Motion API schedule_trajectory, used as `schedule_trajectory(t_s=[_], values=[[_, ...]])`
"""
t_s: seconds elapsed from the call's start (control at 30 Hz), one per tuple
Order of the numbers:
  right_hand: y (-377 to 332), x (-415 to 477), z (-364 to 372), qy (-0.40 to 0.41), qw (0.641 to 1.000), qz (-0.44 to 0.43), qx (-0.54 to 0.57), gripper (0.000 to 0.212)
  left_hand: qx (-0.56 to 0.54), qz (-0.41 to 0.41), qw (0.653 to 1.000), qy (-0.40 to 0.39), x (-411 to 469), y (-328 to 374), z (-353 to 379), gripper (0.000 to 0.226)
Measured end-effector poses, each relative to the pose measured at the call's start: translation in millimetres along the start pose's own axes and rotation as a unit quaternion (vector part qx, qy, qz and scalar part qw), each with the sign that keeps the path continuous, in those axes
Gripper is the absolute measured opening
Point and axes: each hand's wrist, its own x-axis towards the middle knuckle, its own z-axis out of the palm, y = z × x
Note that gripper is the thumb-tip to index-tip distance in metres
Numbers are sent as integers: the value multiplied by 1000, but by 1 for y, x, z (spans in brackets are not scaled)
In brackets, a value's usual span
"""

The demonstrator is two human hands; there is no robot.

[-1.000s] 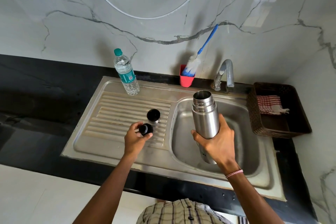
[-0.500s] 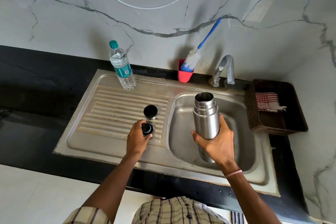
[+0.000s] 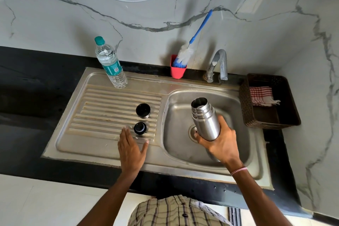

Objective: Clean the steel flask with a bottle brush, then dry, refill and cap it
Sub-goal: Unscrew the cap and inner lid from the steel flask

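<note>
The right hand [image 3: 220, 143] is gripping the steel flask [image 3: 205, 119] round its lower body, fingers [image 3: 223, 124] curled, holding it tilted and uncapped over the sink basin [image 3: 176, 134]. The left hand [image 3: 131, 148] is hovering flat and empty just beside the black stopper [image 3: 140, 128] on the drainboard [image 3: 102, 114]. The flask is likely handling as rigid, light while empty and slick when wet, so a full mid-body wrap is suiting it. A dark surface [image 3: 36, 97] is bordering the sink, with a marble wall [image 3: 55, 24] rising behind.
</note>
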Motion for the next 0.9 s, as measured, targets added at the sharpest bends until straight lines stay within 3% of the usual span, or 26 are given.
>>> schedule_trajectory(t_s=[0.27, 0.67, 0.9], values=[[43, 9, 15, -75, 989, -8, -128, 74, 135, 52, 987, -77, -14, -12, 19, 101], [74, 33, 42, -256, 915, 17, -313, 92, 158, 54, 982, -88, -17, -9, 16, 100], [72, 45, 51, -274, 890, 42, -362, 96, 155, 59, 983, -82, -18, -7, 14, 99]])
